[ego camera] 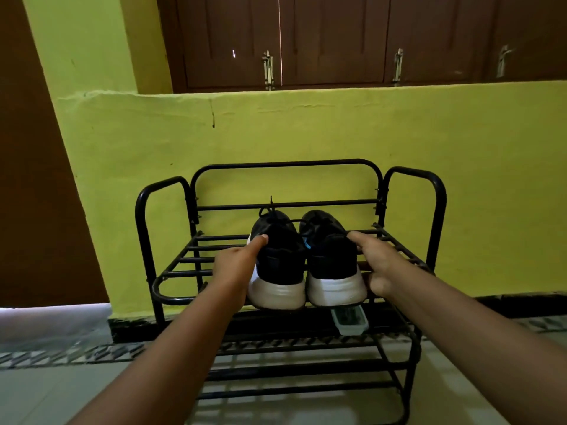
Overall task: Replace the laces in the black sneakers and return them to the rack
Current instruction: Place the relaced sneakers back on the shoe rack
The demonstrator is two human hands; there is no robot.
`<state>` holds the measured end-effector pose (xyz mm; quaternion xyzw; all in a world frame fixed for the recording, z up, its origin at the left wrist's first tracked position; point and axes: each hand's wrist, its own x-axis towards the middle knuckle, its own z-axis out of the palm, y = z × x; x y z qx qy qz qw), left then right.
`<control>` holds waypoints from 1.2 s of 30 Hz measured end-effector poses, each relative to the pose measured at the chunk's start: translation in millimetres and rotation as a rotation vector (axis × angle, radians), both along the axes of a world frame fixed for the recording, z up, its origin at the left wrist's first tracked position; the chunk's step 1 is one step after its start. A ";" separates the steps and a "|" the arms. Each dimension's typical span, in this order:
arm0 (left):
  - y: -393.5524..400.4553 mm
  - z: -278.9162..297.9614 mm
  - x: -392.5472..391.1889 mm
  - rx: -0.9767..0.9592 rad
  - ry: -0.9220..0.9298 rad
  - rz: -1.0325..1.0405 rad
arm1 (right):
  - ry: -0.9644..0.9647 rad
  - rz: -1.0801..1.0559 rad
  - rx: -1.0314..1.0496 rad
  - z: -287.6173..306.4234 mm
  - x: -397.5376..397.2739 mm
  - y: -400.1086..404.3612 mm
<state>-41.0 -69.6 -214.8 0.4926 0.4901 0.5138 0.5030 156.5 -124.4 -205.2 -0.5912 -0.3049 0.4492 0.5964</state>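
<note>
1. The left hand (pixel 234 266) is at about 9 o'clock from the shoes. Its thumb lies out along the side of the left sneaker (pixel 277 265), and the hand holds that shoe near the heel. The other fingers are hidden, so I cannot tell how they lie.
2. The two black sneakers sit side by side, touching, on the top shelf of the black rack (pixel 171 273) — white heels toward us, toes at 12 o'clock. Black laces (pixel 270 210) stick up from the left one.
3. The right sneaker (pixel 333 265) has a bit of blue on its inner side.
4. The right hand (pixel 379 266), at 3 o'clock, grips the right shoe's outer side — thumb down by the white sole.
5. A small white box (pixel 349 323) sits on the shelf below, at 5 o'clock from the shoes.
</note>
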 end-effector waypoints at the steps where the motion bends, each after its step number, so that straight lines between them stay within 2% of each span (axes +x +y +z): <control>1: 2.1 -1.2 1.1 0.010 0.002 -0.025 | -0.004 -0.005 0.002 -1.2 -0.2 2.9; 5: 7.0 -9.1 -0.8 0.021 0.055 -0.145 | 0.000 -0.006 0.020 -8.6 -1.7 4.2; 7: 5.3 -18.5 -2.3 0.085 0.111 -0.205 | -0.084 0.041 0.017 -17.2 4.1 4.4; 11: -5.7 -34.3 -2.6 0.316 0.330 -0.174 | -0.437 0.196 0.057 -32.6 10.8 -1.5; 15: -16.9 -47.7 1.5 0.478 0.778 -0.088 | -0.975 0.138 0.004 -55.3 8.1 -10.0; 17: -18.4 -49.6 5.5 0.474 0.912 -0.034 | -1.096 0.090 0.004 -58.1 6.9 -13.6; 21: -15.4 -42.9 11.4 0.386 0.850 -0.015 | -1.083 0.004 0.029 -50.8 5.5 -19.5; 36: 12.7 -41.4 14.7 0.353 0.703 -0.008 | -1.071 -0.120 -0.099 -41.4 -0.8 14.5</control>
